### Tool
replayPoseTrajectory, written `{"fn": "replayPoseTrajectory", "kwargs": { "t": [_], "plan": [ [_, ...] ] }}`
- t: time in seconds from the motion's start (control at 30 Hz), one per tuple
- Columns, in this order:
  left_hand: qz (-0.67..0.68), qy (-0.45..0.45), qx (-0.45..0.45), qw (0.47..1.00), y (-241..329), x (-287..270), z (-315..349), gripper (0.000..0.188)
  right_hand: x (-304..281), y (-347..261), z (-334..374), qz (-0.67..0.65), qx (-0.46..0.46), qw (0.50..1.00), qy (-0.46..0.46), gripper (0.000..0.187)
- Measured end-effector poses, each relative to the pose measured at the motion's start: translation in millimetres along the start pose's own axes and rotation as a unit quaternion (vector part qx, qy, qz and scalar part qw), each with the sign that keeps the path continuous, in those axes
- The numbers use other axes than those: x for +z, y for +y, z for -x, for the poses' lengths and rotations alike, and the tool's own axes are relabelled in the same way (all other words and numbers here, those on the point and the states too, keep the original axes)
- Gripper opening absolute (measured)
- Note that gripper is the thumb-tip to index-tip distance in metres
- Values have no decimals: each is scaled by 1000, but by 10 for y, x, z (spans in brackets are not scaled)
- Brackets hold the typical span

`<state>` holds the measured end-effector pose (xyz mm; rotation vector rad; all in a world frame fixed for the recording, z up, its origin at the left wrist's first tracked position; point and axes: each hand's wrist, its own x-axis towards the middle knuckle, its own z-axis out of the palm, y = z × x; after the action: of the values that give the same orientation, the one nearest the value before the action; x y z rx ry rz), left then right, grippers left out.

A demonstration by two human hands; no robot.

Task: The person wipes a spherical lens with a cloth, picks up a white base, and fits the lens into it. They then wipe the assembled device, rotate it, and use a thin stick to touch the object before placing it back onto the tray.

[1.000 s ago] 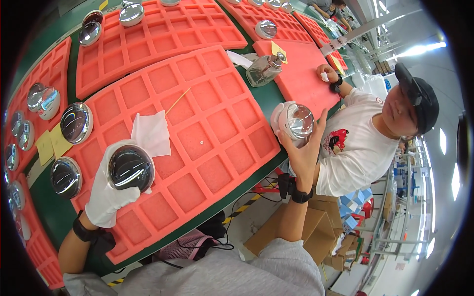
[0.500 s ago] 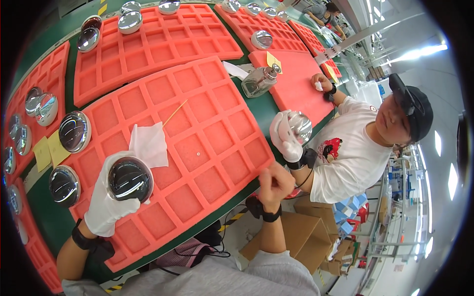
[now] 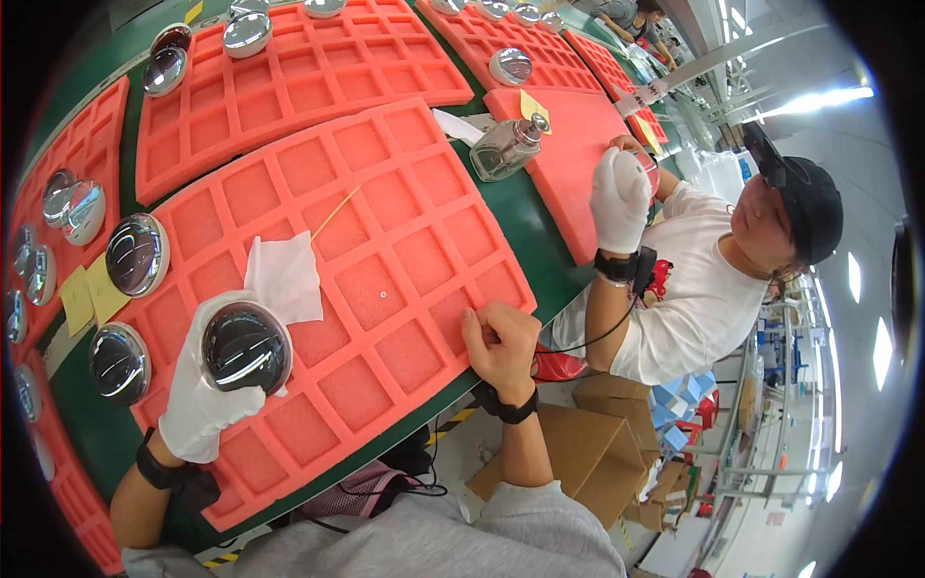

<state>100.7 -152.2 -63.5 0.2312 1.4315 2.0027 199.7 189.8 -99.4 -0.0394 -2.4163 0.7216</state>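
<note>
The person's left hand, in a white fabric glove (image 3: pixel 200 409), grips a dark, glossy, dome-shaped lens with a pale rim (image 3: pixel 247 347), fingers behind it and thumb along its lower edge; the lens is at the near left part of a pink foam tray with square compartments (image 3: pixel 411 354), and whether it also rests on the foam cannot be told. The bare right hand (image 3: pixel 503 349) is curled closed in a loose fist at the tray's right edge, its wrist ringed by a black band (image 3: pixel 513 409). Just beyond the held lens lies a crumpled white cloth (image 3: pixel 284 281), with a thin wooden stick (image 3: pixel 335 214) pointing away from it and a small white ring (image 3: pixel 383 295) in a compartment to its right. Two more dark domes, one lower (image 3: pixel 121 364) and one upper (image 3: pixel 137 255), sit along the tray's left side, near yellow paper notes (image 3: pixel 77 301). Farther off stand a clear glass bottle with a metal top (image 3: pixel 506 152), a co-worker's white-gloved hand (image 3: pixel 619 193) and another pink foam tray bearing shiny domes (image 3: pixel 308 77)
</note>
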Motion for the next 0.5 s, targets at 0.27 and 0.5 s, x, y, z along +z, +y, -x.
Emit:
{"fn": "replayPoseTrajectory", "kwargs": {
  "t": [0.27, 0.5],
  "plan": [
    [-22, 23, 25, 999, -37, 38, -2, 97, -3, -25, -4, 13, 0, 1000, -3, 26],
    [-27, 23, 27, 999, -36, 40, 2, 98, -3, -28, -1, 21, -1, 1000, -5, 26]
  ]
}}
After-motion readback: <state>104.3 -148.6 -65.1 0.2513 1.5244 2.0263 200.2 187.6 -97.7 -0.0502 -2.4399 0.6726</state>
